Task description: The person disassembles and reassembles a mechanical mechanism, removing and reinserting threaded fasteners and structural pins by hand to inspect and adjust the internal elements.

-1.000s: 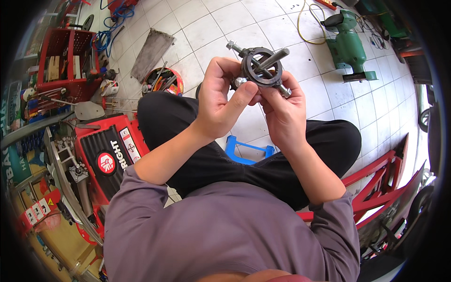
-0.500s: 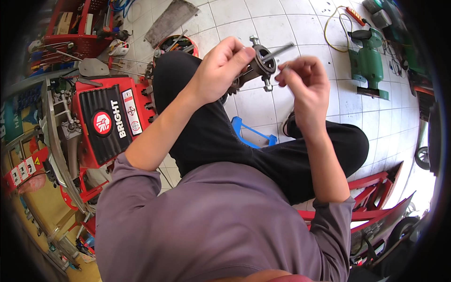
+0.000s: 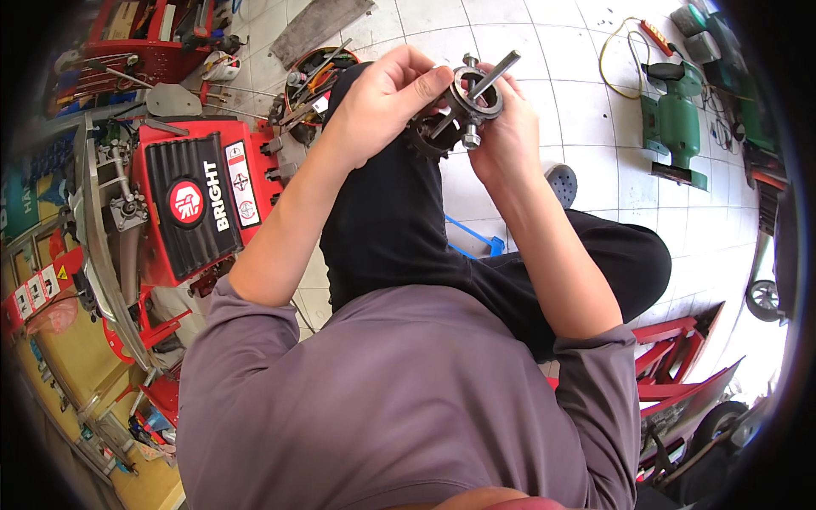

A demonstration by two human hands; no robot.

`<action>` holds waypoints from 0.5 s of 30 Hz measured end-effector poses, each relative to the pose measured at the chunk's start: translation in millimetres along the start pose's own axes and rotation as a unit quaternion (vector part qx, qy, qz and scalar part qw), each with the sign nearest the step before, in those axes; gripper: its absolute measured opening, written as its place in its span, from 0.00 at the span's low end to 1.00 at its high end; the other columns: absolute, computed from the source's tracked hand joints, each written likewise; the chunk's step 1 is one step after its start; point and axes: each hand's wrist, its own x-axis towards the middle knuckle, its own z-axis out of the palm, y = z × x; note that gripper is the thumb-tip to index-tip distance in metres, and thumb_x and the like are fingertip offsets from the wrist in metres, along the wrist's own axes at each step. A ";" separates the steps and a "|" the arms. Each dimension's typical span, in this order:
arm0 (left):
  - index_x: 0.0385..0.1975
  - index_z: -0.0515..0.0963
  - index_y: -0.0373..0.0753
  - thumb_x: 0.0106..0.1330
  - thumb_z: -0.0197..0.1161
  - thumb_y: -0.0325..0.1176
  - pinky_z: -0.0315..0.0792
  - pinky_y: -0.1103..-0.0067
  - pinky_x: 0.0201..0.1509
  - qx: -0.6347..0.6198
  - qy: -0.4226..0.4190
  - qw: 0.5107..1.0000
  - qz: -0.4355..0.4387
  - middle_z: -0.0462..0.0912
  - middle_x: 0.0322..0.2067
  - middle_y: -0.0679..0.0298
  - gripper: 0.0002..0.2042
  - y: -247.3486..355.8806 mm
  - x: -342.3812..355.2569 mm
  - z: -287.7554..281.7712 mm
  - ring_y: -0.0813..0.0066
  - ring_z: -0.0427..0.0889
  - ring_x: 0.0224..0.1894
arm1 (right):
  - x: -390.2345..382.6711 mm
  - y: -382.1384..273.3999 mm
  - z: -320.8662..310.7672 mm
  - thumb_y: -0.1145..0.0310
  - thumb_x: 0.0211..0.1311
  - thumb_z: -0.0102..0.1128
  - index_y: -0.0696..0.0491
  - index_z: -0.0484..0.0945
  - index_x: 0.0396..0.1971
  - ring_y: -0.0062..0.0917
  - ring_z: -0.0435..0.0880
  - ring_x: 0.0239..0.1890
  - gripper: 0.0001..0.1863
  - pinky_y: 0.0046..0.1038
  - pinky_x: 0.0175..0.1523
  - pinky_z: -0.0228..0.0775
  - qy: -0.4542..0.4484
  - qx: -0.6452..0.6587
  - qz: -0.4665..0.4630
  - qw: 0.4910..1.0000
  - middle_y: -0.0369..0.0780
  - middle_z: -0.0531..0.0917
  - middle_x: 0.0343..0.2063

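Note:
Above my lap, both hands have hold of a dark metal collar (image 3: 476, 111) with a round opening at its end. My left hand (image 3: 381, 106) grips it from the left, thumb along its upper side. On the other side, my right hand (image 3: 510, 140) is closed against the collar, its fingertips partly hidden behind it. A steel rod (image 3: 500, 71) runs slantwise through the opening. Bolts stick out of the rim, including an upper bolt (image 3: 469, 61) and a lower bolt (image 3: 471, 138). The lower end (image 3: 432, 143) of the piece looks notched or toothed.
A red bucket (image 3: 353, 56) of tools stands beyond my left knee. To the left is a red machine with a black ribbed cover (image 3: 161, 212). A blue frame (image 3: 495, 246) lies on the tiles by my legs. Further right stands a green machine (image 3: 677, 127).
My right hand has moved left, from apart to against the collar. The collar has tilted, and its opening now faces up more. My left leg has shifted right.

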 end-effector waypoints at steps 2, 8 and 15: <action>0.39 0.75 0.34 0.66 0.60 0.38 0.72 0.87 0.38 -0.062 0.036 0.997 0.008 0.80 0.29 0.67 0.12 -7.8 -2.3 1.0 0.86 0.77 0.32 | -0.4 7.9 -1.1 0.74 0.65 0.40 0.60 0.66 0.40 0.27 0.82 0.27 0.08 0.32 0.30 0.80 0.007 0.012 0.002 1.000 0.45 0.79 0.29; 0.35 0.75 0.33 0.64 0.62 0.37 0.73 0.86 0.35 -0.069 0.119 0.987 0.077 0.79 0.29 0.67 0.12 -34.2 -5.8 19.5 0.85 0.77 0.30 | 4.5 11.3 -10.7 0.68 0.63 0.47 0.56 0.71 0.44 0.22 0.77 0.29 0.12 0.22 0.30 0.66 0.050 -0.028 0.004 0.998 0.38 0.79 0.33; 0.36 0.68 0.36 0.71 0.51 0.39 0.64 0.90 0.28 0.023 0.148 0.962 0.229 0.71 0.23 0.73 0.11 -33.5 30.4 57.0 0.91 0.66 0.24 | 21.6 -6.6 -26.0 0.76 0.64 0.42 0.61 0.66 0.43 0.24 0.79 0.26 0.10 0.22 0.25 0.70 0.011 0.035 -0.070 0.997 0.45 0.79 0.31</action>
